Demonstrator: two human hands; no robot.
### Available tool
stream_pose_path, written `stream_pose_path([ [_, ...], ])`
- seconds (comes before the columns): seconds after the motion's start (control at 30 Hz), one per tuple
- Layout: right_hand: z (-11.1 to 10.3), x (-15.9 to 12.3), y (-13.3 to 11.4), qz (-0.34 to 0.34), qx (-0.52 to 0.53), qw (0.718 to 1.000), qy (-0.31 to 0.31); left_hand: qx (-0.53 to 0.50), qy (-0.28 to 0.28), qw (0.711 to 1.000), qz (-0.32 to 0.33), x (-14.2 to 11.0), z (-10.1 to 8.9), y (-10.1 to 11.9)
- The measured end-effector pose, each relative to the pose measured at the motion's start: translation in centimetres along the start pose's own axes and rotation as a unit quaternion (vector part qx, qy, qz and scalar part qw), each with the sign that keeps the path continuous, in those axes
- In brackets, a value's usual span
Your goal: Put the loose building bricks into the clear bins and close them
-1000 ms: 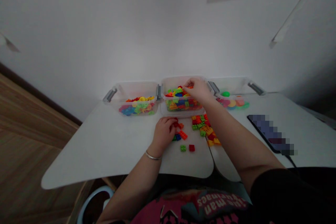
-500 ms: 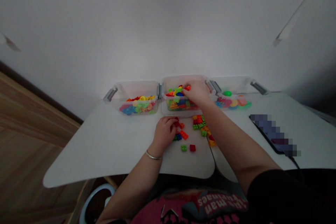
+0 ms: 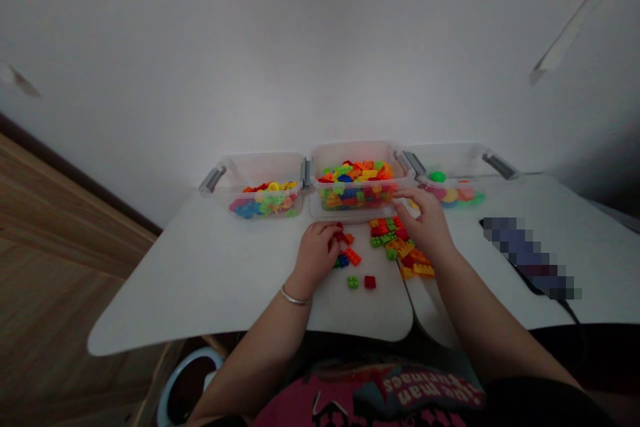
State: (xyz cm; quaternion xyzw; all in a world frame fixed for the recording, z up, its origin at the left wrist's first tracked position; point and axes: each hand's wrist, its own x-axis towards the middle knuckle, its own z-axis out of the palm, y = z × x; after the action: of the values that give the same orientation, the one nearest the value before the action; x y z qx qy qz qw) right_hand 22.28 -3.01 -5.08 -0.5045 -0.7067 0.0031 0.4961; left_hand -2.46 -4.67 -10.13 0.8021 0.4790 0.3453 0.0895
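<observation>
My left hand [image 3: 317,250] rests on the table with its fingers curled on a red toy building brick [image 3: 343,235]. Close to those fingertips lie an orange brick [image 3: 353,257] and a blue brick [image 3: 343,260]. A green brick [image 3: 353,282] and a dark red brick [image 3: 370,282] sit nearer to me. Above the right end of a brick pile [image 3: 393,240], my right hand [image 3: 427,220] hovers with thumb and fingers apart. A small yellow patch shows between them; whether it is a brick in the hand or something behind cannot be told.
Along the wall stand three clear boxes: the left box [image 3: 265,161] with small colourful pieces, the middle box [image 3: 350,150] with bricks, the right box [image 3: 450,153] with coloured balls. A phone with a cable [image 3: 527,260] lies at right. A seam splits the white table [image 3: 200,280].
My right hand has come out of the middle box and moved right and nearer to me, over the brick pile. My left hand has stayed in place.
</observation>
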Motion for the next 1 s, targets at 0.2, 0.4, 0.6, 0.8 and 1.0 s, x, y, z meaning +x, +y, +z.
stream_pose_path([
  [0.2, -1.4, -5.5, 5.8, 0.080, -0.108, 0.988, -0.069, 0.006, -0.005, 1.000, 0.002, 0.1, 0.0, 0.2],
  [0.4, -0.7, -7.9, 8.0, 0.125, -0.128, 0.980, -0.090, 0.005, -0.011, 1.000, 0.000, 0.2, 0.1, 0.2],
  [0.6, 0.1, -7.5, 7.3, 0.135, -0.120, 0.976, -0.125, 0.002, -0.018, 1.000, -0.001, 0.3, 0.1, 0.3],
  [0.8, 0.1, -7.5, 7.4, 0.175, -0.101, 0.975, -0.093, 0.004, -0.015, 1.000, 0.001, 0.3, 0.2, 0.2],
  [1.0, -0.1, -7.4, 7.4, 0.186, -0.056, 0.980, -0.053, -0.003, -0.016, 1.000, -0.003, 0.3, 0.2, 0.1],
])
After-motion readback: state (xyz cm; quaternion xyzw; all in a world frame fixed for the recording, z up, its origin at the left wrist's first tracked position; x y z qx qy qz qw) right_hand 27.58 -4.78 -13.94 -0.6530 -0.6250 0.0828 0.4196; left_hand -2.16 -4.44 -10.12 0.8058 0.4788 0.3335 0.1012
